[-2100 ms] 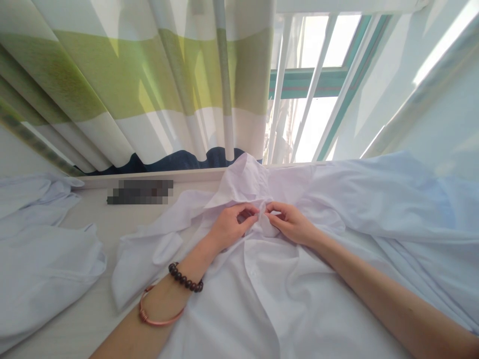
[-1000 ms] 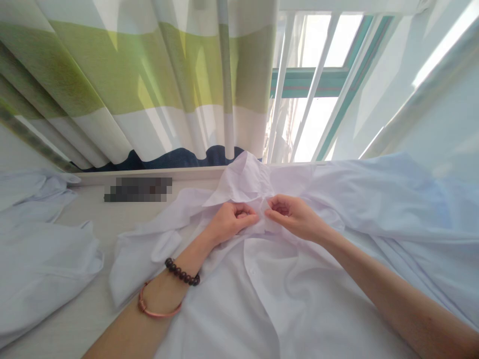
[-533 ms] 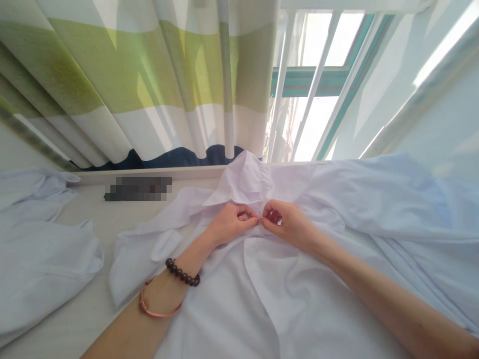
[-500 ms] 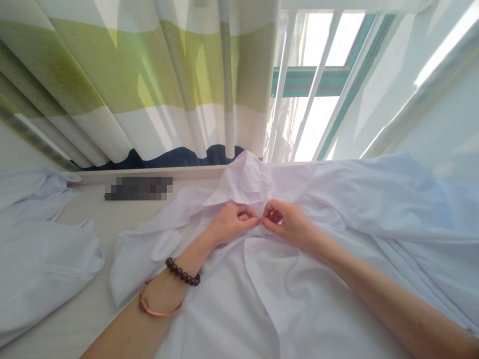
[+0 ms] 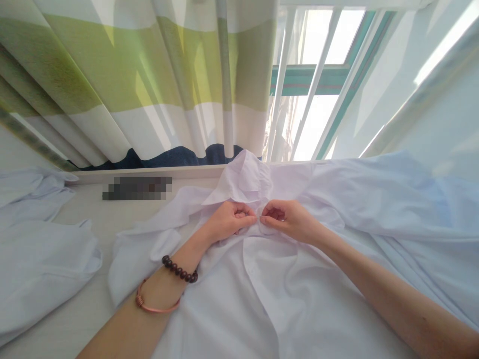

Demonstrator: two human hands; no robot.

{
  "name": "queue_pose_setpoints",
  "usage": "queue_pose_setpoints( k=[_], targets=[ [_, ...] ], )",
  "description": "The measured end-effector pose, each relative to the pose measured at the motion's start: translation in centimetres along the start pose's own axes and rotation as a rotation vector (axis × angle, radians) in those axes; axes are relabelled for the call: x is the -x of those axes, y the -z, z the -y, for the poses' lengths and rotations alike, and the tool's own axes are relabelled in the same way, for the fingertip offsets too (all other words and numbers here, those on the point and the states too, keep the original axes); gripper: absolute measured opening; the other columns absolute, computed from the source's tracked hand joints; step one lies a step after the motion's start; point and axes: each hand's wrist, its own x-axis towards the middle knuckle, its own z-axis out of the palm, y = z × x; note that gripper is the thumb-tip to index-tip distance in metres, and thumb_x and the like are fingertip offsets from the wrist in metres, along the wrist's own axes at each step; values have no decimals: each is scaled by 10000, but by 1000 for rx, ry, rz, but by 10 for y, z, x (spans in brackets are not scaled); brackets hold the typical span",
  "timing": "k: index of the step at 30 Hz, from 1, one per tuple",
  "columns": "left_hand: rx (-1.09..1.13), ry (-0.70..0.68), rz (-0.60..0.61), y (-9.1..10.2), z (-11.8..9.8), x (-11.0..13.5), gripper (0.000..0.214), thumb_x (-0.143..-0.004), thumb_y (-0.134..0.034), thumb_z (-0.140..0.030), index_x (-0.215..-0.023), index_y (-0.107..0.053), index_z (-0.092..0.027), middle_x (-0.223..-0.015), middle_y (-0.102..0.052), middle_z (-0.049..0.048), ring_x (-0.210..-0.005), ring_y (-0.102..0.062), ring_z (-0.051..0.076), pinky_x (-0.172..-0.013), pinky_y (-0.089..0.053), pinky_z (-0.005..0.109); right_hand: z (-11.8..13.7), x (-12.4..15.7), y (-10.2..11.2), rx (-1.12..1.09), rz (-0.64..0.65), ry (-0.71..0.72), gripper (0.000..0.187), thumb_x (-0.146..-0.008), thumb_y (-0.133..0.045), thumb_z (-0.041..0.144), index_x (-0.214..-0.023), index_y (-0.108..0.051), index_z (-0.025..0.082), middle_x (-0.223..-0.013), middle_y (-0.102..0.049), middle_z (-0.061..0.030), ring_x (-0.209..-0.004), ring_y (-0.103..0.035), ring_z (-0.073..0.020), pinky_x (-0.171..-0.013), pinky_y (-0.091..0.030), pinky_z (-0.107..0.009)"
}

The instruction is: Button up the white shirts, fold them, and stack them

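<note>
A white shirt (image 5: 228, 289) lies spread out, its collar (image 5: 239, 177) pointing away from me and its button placket running down toward me. Just below the collar, my left hand (image 5: 232, 220) pinches the placket edge between thumb and forefinger. My right hand (image 5: 286, 218) pinches the fabric close beside it, the two sets of fingertips almost touching. Whatever small part sits between the fingertips is too small to make out. One button (image 5: 251, 271) shows lower on the placket. Dark beads (image 5: 179, 269) and a copper-coloured bangle (image 5: 157, 310) circle my left wrist.
Another white garment (image 5: 41, 274) lies at the left on the pale surface (image 5: 123, 219). A blurred-out dark object (image 5: 138, 188) rests near the far ledge (image 5: 179, 172). Beyond hangs a green and white curtain (image 5: 179, 65), with white window bars (image 5: 310, 89) at its right.
Both hands stay at the same place below the collar, with only slight finger movement. My right fingers have curled a little closer together. The whole view has shifted very slightly.
</note>
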Motion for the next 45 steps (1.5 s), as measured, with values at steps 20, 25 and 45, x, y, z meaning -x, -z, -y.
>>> queue_pose_setpoints(
  k=[20,25,45],
  targets=[
    [-33,9,-24,-2,-1,1,263,-692,-679,-395,-730,-635,-138,-430,-367,-89,-419,-357,63,-401,-284,175,-1,1,-4,-216,41,-26,162,-817,-570,305,-792,-618,152,-671,-536,14,-585,-444,-98,-511,-336,-210],
    [-17,16,-1,0,-3,2,246,-688,-678,-380,-724,-636,-141,-462,-433,-73,-427,-386,63,-396,-283,171,-2,1,-3,-301,64,-44,182,-818,-573,334,-789,-581,155,-655,-488,25,-568,-406,-90,-507,-322,-216],
    [-69,4,2,-1,-1,2,253,-695,-670,-377,-747,-674,-130,-491,-455,-52,-457,-387,71,-418,-302,179,-8,0,1,-367,122,-197,183,-749,-640,298,-847,-676,149,-662,-597,5,-595,-541,-113,-591,-447,-244]
  ],
)
